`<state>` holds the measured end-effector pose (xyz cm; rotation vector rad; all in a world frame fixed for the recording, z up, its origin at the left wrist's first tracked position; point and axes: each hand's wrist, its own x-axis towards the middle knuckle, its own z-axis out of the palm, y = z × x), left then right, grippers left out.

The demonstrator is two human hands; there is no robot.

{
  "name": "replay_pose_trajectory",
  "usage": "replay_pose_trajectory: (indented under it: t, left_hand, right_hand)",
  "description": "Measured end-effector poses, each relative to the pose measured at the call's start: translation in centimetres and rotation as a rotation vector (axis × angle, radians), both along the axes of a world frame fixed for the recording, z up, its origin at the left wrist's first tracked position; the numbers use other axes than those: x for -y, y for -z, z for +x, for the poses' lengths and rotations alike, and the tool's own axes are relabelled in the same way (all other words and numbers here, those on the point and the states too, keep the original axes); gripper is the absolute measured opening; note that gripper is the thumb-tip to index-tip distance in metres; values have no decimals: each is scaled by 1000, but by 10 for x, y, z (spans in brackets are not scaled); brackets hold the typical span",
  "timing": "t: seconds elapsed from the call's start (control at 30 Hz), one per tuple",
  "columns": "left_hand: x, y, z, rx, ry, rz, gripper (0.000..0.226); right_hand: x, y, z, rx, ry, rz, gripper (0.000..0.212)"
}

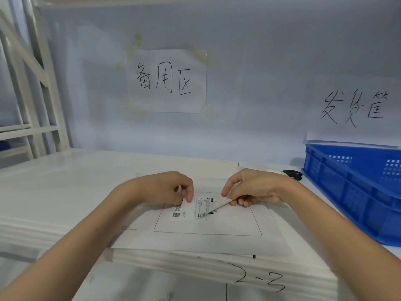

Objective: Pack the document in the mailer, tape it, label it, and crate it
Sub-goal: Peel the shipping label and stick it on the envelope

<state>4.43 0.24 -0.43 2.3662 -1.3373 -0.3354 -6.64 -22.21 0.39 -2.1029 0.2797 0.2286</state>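
A white mailer (217,240) lies flat on the white table (65,192), with a thin black outlined box printed on its face. A shipping label (191,210) with a QR code and barcode sits inside the upper part of that box. My left hand (167,187) pinches the label's left top edge. My right hand (251,187) pinches a white backing strip (217,206) that lifts off the label's right side at an angle. The document is not visible.
A blue plastic crate (355,192) stands at the right edge of the table. Black-handled scissors (293,174) lie behind my right hand, beside the crate. Two handwritten paper signs (167,81) hang on the back wall. A white rack (28,94) stands at left.
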Motion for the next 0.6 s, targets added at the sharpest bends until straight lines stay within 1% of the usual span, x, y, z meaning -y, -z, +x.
replay_pose_trajectory:
  t: [0.07, 0.17, 0.2, 0.3, 0.43, 0.53, 0.6]
  left_hand:
    - [-5, 4, -9, 16, -10, -4, 27]
    - [-12, 10, -14, -9, 4, -89, 8]
    - [-14, 12, -13, -1, 4, -113, 6]
    - [-15, 22, -12, 13, -30, -180, 20]
    - [-13, 30, -13, 36, -39, -244, 28]
    - [-15, 32, -14, 48, -40, -240, 32]
    - [-15, 32, -14, 66, -38, -237, 32]
  right_hand:
    - [-1, 0, 0, 5, 0, -8, 16]
    - [-2, 0, -1, 18, -14, -31, 13]
    - [-3, 1, -1, 22, -22, -43, 13]
    - [-6, 1, -3, 46, -65, -111, 13]
    - [-11, 1, -7, 60, -164, -333, 10]
    - [-19, 0, -10, 87, -178, -464, 10]
    - [-25, -1, -12, 157, -184, -659, 15]
